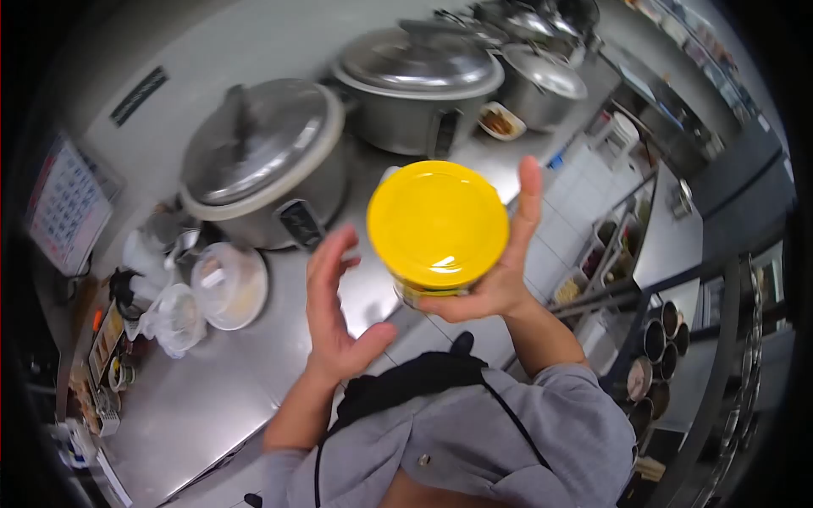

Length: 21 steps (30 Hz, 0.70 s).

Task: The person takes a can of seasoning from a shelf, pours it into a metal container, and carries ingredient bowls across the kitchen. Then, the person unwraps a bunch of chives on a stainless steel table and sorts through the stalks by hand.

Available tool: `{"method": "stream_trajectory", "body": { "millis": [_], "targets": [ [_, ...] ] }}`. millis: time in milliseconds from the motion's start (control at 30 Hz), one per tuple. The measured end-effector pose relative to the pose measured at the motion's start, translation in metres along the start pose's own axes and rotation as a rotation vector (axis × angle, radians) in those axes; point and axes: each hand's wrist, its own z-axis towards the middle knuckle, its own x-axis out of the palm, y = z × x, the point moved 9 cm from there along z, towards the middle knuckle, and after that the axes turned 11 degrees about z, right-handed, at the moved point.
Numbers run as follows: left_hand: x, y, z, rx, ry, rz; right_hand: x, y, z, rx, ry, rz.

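One yellow-lidded container (438, 224): lid on, not set down; right hand (501, 288) grips side; left hand (337, 339) empty, thumb spread, apart.

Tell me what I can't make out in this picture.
- Head view: the inside of the tub, hidden by its yellow lid.
- Head view: some fingers of the right hand, hidden by the tub.
- Head view: the inside of the nearer cooker, hidden by its metal lid.
- Head view: the print on the sheet, too small and blurred to read.
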Motion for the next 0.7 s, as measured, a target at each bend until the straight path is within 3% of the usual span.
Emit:
{"method": "stream_trajectory", "body": {
  "millis": [67, 133, 200, 300, 333, 400, 433, 533, 600, 700],
  "targets": [
    [0.065, -0.019, 0.036, 0.03, 0.003, -0.084, -0.044, 0.002, -0.02, -0.005, 0.036, -0.176],
    [0.125, -0.019, 0.056, -0.019, 0.116, 0.093, -0.09, 0.005, -0.034, -0.05, 0.129, -0.336],
    [0.183, -0.019, 0.073, 0.018, 0.19, 0.208, -0.143, 0.005, -0.053, 0.008, 0.075, -0.356],
    [0.256, -0.006, 0.082, -0.07, 0.152, -0.027, -0.22, 0.007, -0.068, 0.071, -0.039, -0.287],
    [0.275, 0.0, 0.083, -0.093, 0.162, -0.029, -0.244, 0.011, -0.073, 0.157, -0.056, -0.423],
    [0.316, 0.01, 0.084, -0.162, 0.169, -0.039, -0.284, 0.005, -0.087, 0.352, -0.04, -0.394],
    [0.339, 0.011, 0.087, -0.168, 0.256, -0.015, -0.303, -0.002, -0.092, 0.449, -0.025, -0.369],
    [0.388, 0.029, 0.11, -0.093, 0.569, 0.16, -0.348, -0.013, -0.102, 0.394, -0.079, -0.374],
    [0.416, 0.034, 0.129, -0.032, 0.673, 0.266, -0.373, -0.018, -0.102, 0.33, -0.102, -0.368],
    [0.474, 0.046, 0.151, -0.009, 0.763, 0.284, -0.424, -0.036, -0.106, 0.438, -0.141, -0.207]
  ]
}}
